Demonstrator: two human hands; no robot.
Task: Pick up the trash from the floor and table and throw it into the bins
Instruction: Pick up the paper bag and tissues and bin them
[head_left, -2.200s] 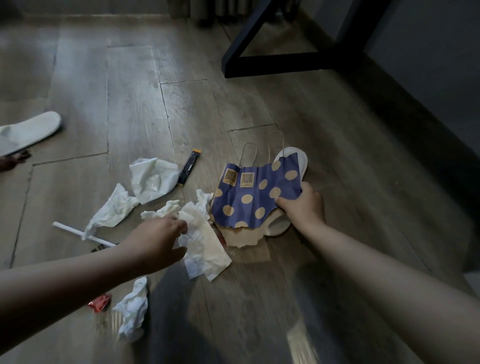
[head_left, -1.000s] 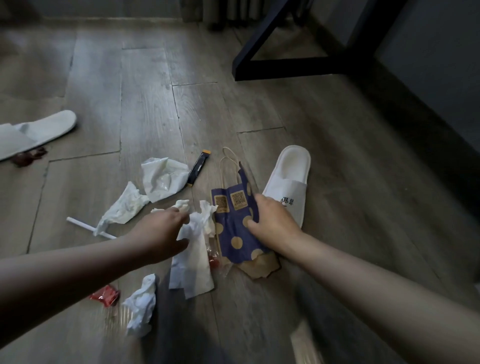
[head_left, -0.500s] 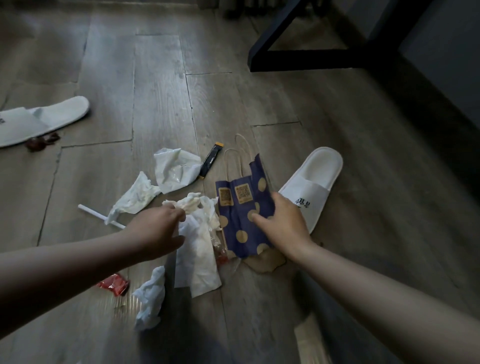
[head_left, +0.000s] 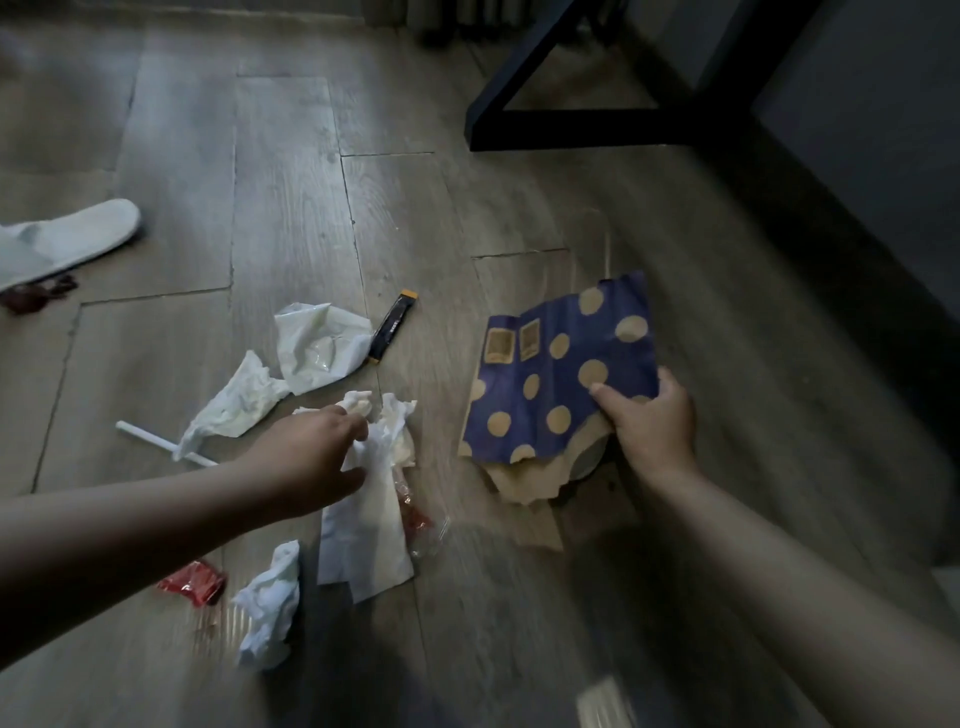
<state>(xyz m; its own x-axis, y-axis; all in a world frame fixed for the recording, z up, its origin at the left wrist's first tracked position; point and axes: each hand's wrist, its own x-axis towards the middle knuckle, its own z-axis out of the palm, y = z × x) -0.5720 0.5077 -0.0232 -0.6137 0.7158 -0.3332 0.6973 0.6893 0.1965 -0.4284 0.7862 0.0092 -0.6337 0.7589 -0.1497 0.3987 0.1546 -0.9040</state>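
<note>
The paper bag (head_left: 556, 379) is navy with tan polka dots, its torn lower edge plain kraft brown. The tissue (head_left: 370, 525), the straw (head_left: 145, 437) and the slipper (head_left: 67, 240) are white. The sachet (head_left: 393, 326) is black with an orange tip, the wrapper (head_left: 193, 582) red. The floor (head_left: 291, 182) is grey-brown wood grain, the table frame (head_left: 571, 137) black
</note>
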